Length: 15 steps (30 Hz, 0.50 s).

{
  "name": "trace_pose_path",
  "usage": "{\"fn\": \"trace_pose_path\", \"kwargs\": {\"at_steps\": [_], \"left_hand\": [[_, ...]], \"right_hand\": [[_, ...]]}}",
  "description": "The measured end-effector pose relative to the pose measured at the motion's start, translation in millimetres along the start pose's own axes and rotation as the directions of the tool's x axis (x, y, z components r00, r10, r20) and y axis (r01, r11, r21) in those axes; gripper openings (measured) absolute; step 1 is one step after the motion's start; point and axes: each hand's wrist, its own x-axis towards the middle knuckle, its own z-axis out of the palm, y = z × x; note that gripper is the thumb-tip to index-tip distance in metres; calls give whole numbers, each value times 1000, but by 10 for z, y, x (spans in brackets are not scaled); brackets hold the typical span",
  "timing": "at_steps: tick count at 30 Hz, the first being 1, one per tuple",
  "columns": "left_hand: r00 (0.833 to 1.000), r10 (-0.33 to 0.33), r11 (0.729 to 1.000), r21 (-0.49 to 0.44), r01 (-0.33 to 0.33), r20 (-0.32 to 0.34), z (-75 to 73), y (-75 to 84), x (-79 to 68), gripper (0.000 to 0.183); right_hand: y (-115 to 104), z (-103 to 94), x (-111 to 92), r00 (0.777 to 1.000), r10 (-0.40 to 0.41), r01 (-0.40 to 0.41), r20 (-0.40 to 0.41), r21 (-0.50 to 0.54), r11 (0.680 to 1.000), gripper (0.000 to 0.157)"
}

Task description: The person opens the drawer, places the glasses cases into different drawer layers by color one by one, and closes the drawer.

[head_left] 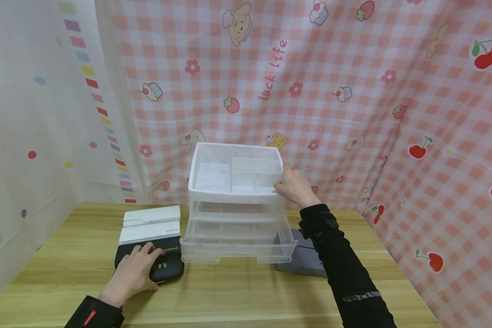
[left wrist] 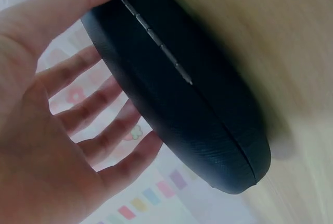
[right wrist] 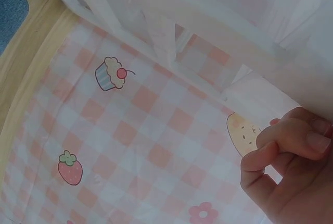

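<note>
As seen from the head camera, hung at the back and along the right, pink-and-white checked cloth (head_left: 168,45) printed with cherries, strawberries and cupcakes, with white dotted cloth (head_left: 24,114) over the left. Below, reaching back to the cloth, a wooden table (head_left: 229,296). Standing about midway along the table's back edge, a white organizer (head_left: 233,198) with a compartmented top, and a clear drawer (head_left: 238,250) jutting towards the front edge. Stretched in from the front edge, a black right sleeve (head_left: 340,269). Left of the organizer, towards the table's back left corner, a white case (head_left: 151,223) with small lettering. Just in front, a black case (head_left: 170,271) with gold lettering and emblem (one piece or two, hard to tell). Right of the organizer, on the side of the back right corner, a grey case (head_left: 301,262), partly hidden by the sleeve. Gripping the black case, the left hand (head_left: 135,273), with thumb and fingers on opposite sides in the left wrist view. Gripping the organizer's upper right rim, the right hand (head_left: 295,184), fingers curled. Smallest, a red tag (head_left: 89,318) at the left cuff (head_left: 106,310).
</note>
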Motion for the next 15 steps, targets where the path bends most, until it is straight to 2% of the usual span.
{"fn": "trace_pose_path", "kwargs": {"at_steps": [10, 15], "left_hand": [[999, 34, 999, 30, -34, -1, 40, -45, 10, 72], [999, 35, 999, -9, -35, 12, 1, -57, 13, 75]], "right_hand": [[6, 19, 0, 1000, 10, -10, -3, 23, 1000, 51], [8, 17, -7, 1000, 8, -8, -5, 30, 1000, 51]]}}
